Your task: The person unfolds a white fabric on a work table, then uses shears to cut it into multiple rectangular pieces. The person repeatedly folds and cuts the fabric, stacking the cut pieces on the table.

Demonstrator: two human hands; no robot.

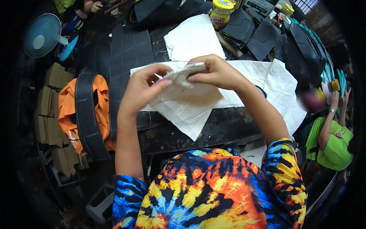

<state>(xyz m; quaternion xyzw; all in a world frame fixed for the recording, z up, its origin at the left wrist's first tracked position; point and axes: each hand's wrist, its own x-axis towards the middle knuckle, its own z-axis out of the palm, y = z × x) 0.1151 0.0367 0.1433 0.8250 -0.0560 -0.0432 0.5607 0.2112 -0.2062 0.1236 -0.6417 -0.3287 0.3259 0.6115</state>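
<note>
A piece of white cloth [187, 108] is lifted between my hands, its top edge bunched and folded, with a corner hanging over the front of the dark worktable [232, 122]. My right hand [220, 72] pinches the folded edge between thumb and fingers. At the other end of that edge, my left hand [145, 86] has its thumb on the near side and its curled, slightly blurred fingers behind. More white cloth [272, 82] spreads over the table to the right, under my right forearm. A separate folded white cloth [195, 38] lies beyond my hands.
A yellow-lidded jar [221, 14] and black cut pieces [263, 40] sit at the back. Left are black sheet material [131, 49], an orange cloth bundle [101, 91] with a black band, cardboard boxes [55, 76] and a fan [42, 34]. A person in green [337, 143] works at right.
</note>
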